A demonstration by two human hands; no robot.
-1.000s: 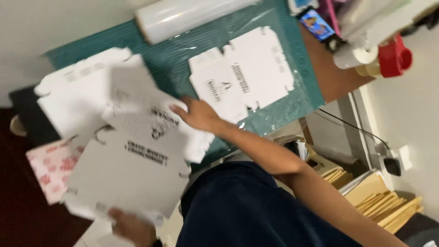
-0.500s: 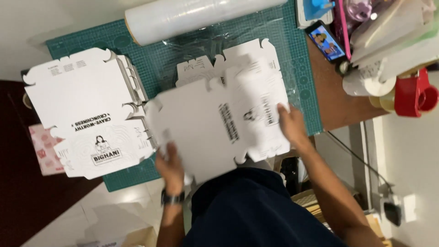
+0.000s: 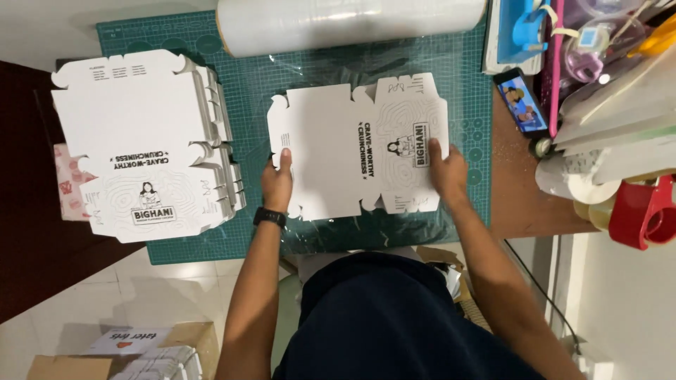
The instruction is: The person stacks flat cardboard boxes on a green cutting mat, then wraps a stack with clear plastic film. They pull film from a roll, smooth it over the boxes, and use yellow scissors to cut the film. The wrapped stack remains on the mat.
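Both hands lie flat on one unfolded white box blank [image 3: 355,151] in the middle of the green cutting mat [image 3: 465,91]. The left hand [image 3: 277,181] has its fingers together and laid on the blank's left edge; nothing is pinched, it only presses down. The right hand [image 3: 446,169] rests open on the right part of the blank, fingers laid over the printed panel, likewise pressing and not gripping. The blank is fully flat: no flap is raised and no side is folded, so by the look of it this piece is set in place and the shaping of it is not yet done. Under it lies a sheet of clear film [image 3: 338,236], crinkled at the near edge, drawn from the big film roll [image 3: 348,24] at the far side of the mat. To the left sits a stack of blanks [image 3: 144,144], all flat too, which suggests that most of the work is left. A phone [image 3: 521,102] lies just right of the mat, and a red tape dispenser [image 3: 644,211] stands further right. Near left, on the floor, are cardboard boxes [image 3: 123,355].
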